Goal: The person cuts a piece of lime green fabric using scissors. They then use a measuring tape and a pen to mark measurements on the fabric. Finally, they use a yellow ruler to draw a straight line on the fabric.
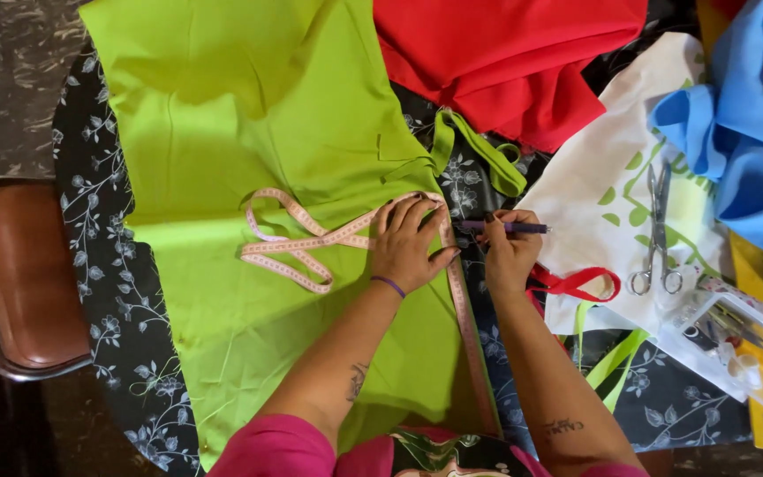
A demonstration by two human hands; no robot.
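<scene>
Your left hand (406,243) is spread flat, fingers released and pressing the pink tape (311,243) down onto the green cloth (249,124), right at its edge. Your right hand (507,247) is clenched around a purple pen (505,227), tip pointing left toward the tape beside your left fingertips. The tape runs from your hand straight down along the cloth's right edge, and the slack loops off to the left.

To my eye you're marking a measurement along that edge, so a few tips. Keep the palm weight on the tape so it can't creep while the pen comes in. Pull the lower run taut and flush with the edge before you mark; it looks slightly angled. Make a small tick rather than a long stroke, since the cloth can drag under the tip. The loose green strip (479,150) lies just above your hands, so keep it out from under the tape.

The scissors (657,234) sit well apart on the white bag (593,190), with a clear box (735,349) near them.
</scene>
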